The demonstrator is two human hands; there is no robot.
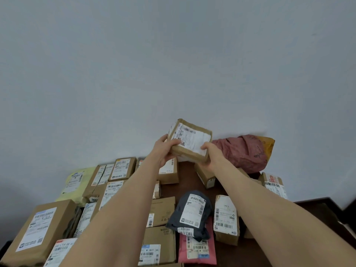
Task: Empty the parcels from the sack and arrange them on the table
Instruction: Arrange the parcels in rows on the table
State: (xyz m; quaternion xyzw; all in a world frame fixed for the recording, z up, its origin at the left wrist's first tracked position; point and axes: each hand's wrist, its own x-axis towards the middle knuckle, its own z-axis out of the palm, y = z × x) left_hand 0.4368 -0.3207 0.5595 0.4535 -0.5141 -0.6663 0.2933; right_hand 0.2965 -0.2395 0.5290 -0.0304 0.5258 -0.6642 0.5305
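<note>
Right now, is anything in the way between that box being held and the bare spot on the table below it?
Nothing visible blocks it. The left hand and right hand hold the box above bare table; a brown parcel borders that spot's left.

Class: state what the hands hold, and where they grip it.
A small box: left hand on its left edge, right hand on its lower right corner.

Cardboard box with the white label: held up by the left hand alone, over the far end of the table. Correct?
Not alone: the head view shows the left hand gripping the cardboard box at its left side and the right hand gripping its lower right edge, over the far end of the table.
</note>
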